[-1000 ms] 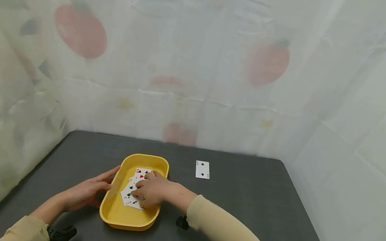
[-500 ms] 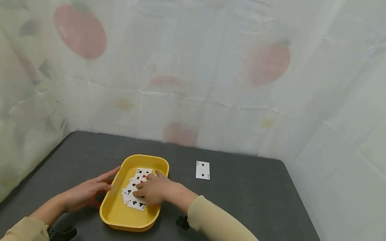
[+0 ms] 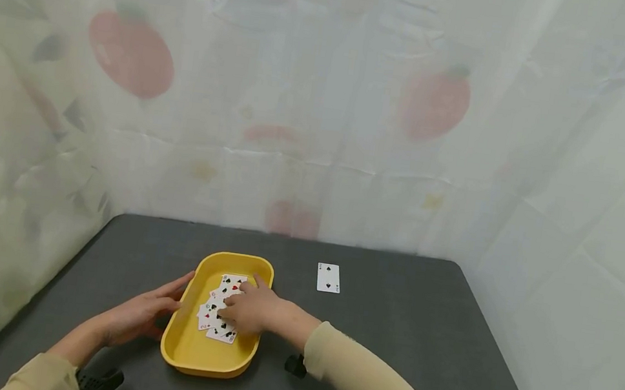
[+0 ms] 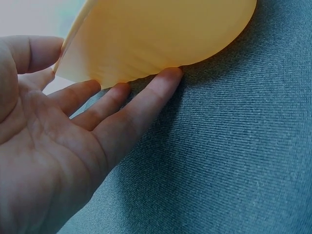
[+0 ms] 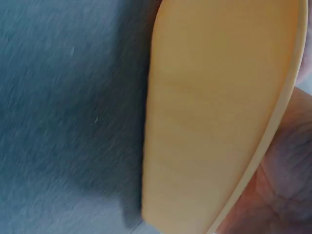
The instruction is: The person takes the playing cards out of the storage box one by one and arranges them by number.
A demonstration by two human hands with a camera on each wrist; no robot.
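Note:
A yellow oval tray [image 3: 184, 358] sits on the dark grey table. Several playing cards [image 3: 211, 318] lie fanned face up inside it. My right hand [image 3: 249, 308] lies flat over the cards, its fingers pressing on them. In the right wrist view only the tray's outer wall [image 5: 209, 122] and a bit of the right hand [image 5: 280, 195] show. My left hand [image 3: 143, 313] rests on the table against the tray's left side. Its straight fingers [image 4: 146, 100] touch the tray wall [image 4: 161, 34] from outside and hold nothing.
A single spade card [image 3: 328, 277] lies face up on the table [image 3: 400, 336], right of the tray and farther back. White translucent sheeting with red fruit prints closes off the table's back and sides.
My right hand has shifted slightly on the cards, and the fan's near end has slid a little. The left hand and the tray have stayed put.

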